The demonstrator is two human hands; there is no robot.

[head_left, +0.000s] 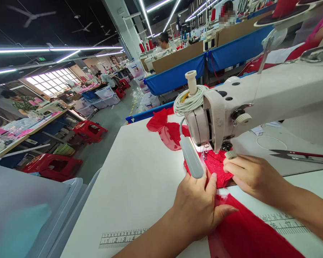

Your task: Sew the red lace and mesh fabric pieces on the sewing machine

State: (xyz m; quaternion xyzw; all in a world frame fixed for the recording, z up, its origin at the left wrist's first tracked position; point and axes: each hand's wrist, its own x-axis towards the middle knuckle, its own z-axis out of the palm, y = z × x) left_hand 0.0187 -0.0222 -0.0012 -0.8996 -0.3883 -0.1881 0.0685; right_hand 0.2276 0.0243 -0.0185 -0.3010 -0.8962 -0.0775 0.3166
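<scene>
A piece of red lace fabric (215, 165) lies under the needle area of a white sewing machine (199, 125). My left hand (196, 200) rests on the fabric's near left edge, its fingers stretched forward and its thumb spread to the right. Some of its fingertips are hidden behind the grey lamp head (192, 157). On the right, my right hand (249, 175) has its fingers closed on the lace edge beside the presser foot. More red fabric (247, 229) runs from beneath my left hand toward the table's near edge.
Thread snips (304, 156) lie right of the machine head. Sheer red pieces (169, 130) sit behind the needle on the white table (118, 186), which has a printed ruler. Plastic bins (40, 200) and red stools (54, 166) stand left. Other people work at machines beyond.
</scene>
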